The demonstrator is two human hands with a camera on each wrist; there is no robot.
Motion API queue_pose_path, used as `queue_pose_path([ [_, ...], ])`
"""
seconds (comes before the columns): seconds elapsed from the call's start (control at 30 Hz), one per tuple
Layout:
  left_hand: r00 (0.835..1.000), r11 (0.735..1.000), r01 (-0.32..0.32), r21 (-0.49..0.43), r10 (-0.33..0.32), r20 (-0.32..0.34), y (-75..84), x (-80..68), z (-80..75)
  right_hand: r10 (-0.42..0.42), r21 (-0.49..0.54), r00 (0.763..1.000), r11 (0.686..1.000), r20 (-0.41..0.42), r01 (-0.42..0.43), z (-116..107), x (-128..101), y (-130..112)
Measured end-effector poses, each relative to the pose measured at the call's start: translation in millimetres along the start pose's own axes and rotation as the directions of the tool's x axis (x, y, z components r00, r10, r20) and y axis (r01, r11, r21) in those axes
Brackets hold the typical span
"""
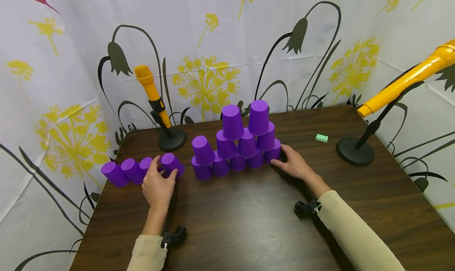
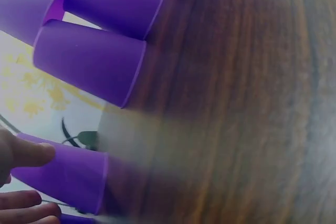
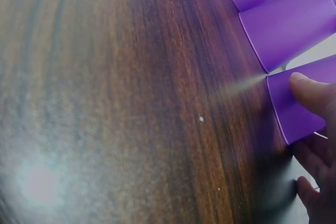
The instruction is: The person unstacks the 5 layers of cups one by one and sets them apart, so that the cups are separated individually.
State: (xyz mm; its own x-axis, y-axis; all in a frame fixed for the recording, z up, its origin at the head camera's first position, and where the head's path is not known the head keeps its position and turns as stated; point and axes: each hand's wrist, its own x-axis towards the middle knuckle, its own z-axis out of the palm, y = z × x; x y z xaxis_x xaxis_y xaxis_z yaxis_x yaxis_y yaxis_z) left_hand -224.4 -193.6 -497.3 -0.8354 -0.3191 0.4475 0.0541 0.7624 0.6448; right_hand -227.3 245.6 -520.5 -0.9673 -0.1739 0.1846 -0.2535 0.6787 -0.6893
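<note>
several plain purple cups (image 1: 232, 123), hands (image 1: 158, 187) (image 1: 296, 166) gripping two

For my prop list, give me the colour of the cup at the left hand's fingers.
That cup is purple; it shows best in the head view.

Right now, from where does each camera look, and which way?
Head: sits on the person's head, faces forward and down at the purple cups and table; left hand, right hand and both sleeves show.
Left wrist: sits on that wrist, faces the cups and table; left thumb and fingers show at the left edge.
Right wrist: sits on that wrist, faces mostly the table; right thumb and fingers show at the right edge.
Head and right wrist share the cup by the right hand.
</note>
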Motion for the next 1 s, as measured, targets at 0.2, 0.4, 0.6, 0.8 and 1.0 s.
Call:
queue_pose_path([
  [0.2, 0.995, 0.997, -0.078, -0.01, 0.077, -0.063, 13.8, 6.1, -17.4, 0.003, -0.001, 1.0, 1.0, 0.008, -0.003, -0.7, 0.6, -1.4],
  [0.4, 0.95, 0.965, -0.254, -0.064, 0.237, -0.204, 47.5, 24.9, -39.1, 0.0, -0.002, 1.0, 1.0, 0.007, 0.0, -0.9, 1.1, 0.4],
  [0.6, 0.91, 0.857, -0.412, -0.31, 0.368, -0.193, 102.1, 36.2, -41.9, 0.013, 0.002, 1.0, 1.0, 0.008, -0.013, 0.1, -0.4, 3.7],
  [0.8, 0.858, 0.727, -0.487, -0.485, 0.502, -0.11, 153.0, 32.4, -28.9, 0.018, 0.008, 1.0, 1.0, 0.018, -0.018, 4.7, -1.2, 6.7],
  [1.0, 0.789, 0.695, -0.535, -0.481, 0.614, 0.01, 171.6, 37.0, -0.7, 0.013, 0.009, 1.0, 1.0, 0.008, -0.013, 1.3, 0.5, 3.9],
])
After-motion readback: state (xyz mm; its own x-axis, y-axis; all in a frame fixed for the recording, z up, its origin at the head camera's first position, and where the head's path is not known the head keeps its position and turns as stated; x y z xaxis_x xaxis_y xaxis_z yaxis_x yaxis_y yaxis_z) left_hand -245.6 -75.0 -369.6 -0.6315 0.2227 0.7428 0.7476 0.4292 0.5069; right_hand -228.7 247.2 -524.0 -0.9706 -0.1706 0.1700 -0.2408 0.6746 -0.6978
